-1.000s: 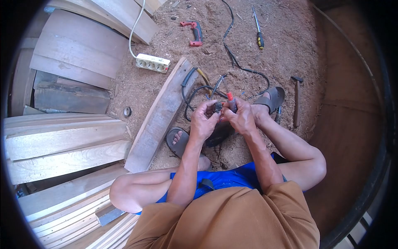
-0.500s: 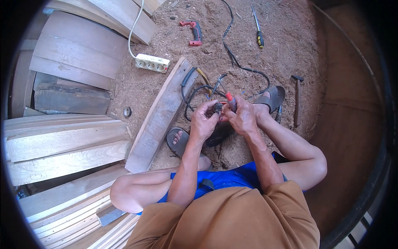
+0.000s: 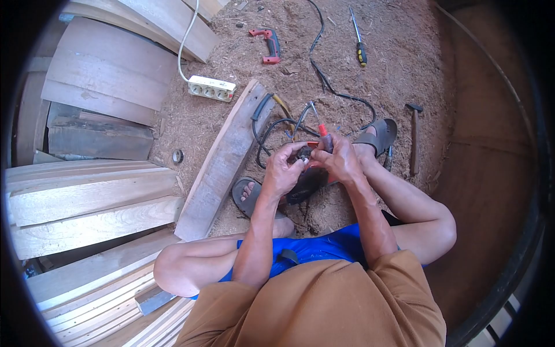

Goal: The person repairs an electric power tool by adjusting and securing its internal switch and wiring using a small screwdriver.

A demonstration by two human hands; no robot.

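Observation:
My left hand (image 3: 283,169) is closed, thumb and fingers pinching a small dark part (image 3: 303,153) whose kind I cannot make out. Beside it, my right hand (image 3: 340,162) is wrapped round a screwdriver with a red-tipped handle (image 3: 322,130); its metal shaft points up and away from the pinched part. Right thumb and fingertips reach close to the dark part, but whether they touch it is unclear. Below both hands, between the sandalled feet, rests a black and red power tool body (image 3: 307,184), partly covered by the hands. Black cable (image 3: 267,139) loops just beyond it.
A wooden plank (image 3: 222,165) lies left of the feet. Farther off are a white power strip (image 3: 211,89), a red and black handle casing (image 3: 270,46) and a yellow-black screwdriver (image 3: 361,53). A hammer (image 3: 415,141) lies right. Stacked boards (image 3: 92,194) line the left side; sawdust covers the ground.
The screwdriver has turned in my right hand, so its shaft now shows more clearly, pointing away. My right fingers shifted slightly. My left hand stays nearly in place on the dark part.

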